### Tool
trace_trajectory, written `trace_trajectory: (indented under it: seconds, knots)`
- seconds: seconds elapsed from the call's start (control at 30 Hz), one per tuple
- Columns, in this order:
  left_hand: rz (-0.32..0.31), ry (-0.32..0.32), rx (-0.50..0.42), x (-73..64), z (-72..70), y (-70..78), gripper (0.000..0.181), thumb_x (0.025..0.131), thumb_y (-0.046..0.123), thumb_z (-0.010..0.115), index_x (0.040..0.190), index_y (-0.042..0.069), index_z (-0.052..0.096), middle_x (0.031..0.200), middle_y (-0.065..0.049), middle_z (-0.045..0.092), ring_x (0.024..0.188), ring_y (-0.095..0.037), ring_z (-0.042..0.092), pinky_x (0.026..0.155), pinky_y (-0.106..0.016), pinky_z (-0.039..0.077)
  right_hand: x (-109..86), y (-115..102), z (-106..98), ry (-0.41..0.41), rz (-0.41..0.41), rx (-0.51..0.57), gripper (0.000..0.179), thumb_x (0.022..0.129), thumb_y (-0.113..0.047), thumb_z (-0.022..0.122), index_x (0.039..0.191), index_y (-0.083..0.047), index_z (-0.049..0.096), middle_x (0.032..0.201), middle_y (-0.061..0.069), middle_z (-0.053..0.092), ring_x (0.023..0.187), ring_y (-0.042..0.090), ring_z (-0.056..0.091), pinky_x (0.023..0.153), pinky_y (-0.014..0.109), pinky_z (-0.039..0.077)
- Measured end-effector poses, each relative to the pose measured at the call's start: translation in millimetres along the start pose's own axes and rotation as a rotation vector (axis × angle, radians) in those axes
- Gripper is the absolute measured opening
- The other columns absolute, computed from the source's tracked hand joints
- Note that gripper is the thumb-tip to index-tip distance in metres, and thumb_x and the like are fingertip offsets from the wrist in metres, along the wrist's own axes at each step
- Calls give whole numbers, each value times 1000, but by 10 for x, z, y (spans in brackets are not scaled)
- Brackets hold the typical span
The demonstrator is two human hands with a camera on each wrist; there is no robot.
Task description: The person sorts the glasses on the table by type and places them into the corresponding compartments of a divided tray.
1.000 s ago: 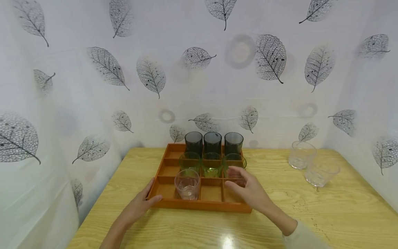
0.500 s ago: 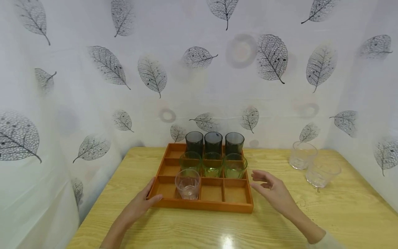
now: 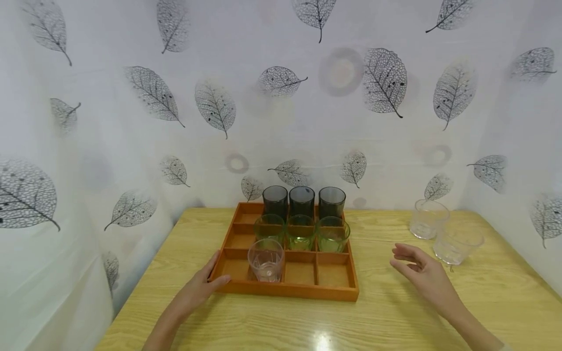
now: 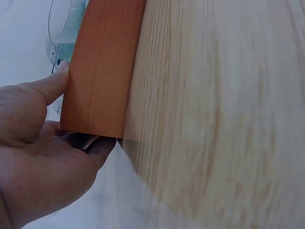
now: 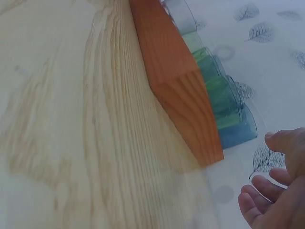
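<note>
A wooden divided tray [image 3: 287, 289] sits on the table. My left hand [image 3: 193, 291] grips its front left corner, with the thumb on the front rim and the fingers along the left side; the left wrist view shows the hand [image 4: 52, 157] at the tray's end. One clear glass [image 3: 266, 263] stands in the front row. Away from the tray on the right, my right hand [image 3: 428, 278] hovers over the table holding nothing, its fingers loosely bent. It is nearest to a clear glass [image 3: 456, 246], with another clear glass [image 3: 428, 220] just behind.
Three green glasses [image 3: 300, 236] occupy the tray's middle row, and three dark grey glasses [image 3: 301, 200] its back row. The light wooden table [image 3: 272, 324] meets a leaf-patterned white curtain [image 3: 298, 126] at the back and sides.
My right hand has drawn back from over the tray's right side and moved right toward the two clear glasses. The left hand keeps its place at the tray's corner.
</note>
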State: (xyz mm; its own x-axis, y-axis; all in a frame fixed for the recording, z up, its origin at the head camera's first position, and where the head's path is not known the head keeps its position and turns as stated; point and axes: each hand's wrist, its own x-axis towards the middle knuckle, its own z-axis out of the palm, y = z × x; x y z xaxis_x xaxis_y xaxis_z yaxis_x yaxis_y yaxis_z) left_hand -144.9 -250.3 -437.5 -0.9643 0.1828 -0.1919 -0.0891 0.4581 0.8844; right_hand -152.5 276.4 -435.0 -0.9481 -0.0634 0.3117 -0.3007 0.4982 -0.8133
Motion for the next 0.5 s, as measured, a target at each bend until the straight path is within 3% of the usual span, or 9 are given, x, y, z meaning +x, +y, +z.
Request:
trace_trajectory:
  seconds: [0.17,0.5]
  knots:
    - [2,-1,-5,-7,-1,8,88,107,33,60,166,4,1,171,-21,0,154,-43,1,120,-66,14,-43,146,-186,50,-25,-48,48,99,-10,71,140,9,55,115,-30,61,104,-10,60,83,7,48]
    - [14,13,-10,-10,18,13,88,106,31,61,166,3,2,171,-20,1,154,-42,2,121,-64,13,-189,436,-533,164,22,-106,49,96,-6,75,135,15,53,107,-38,58,96,-20,56,76,3,46]
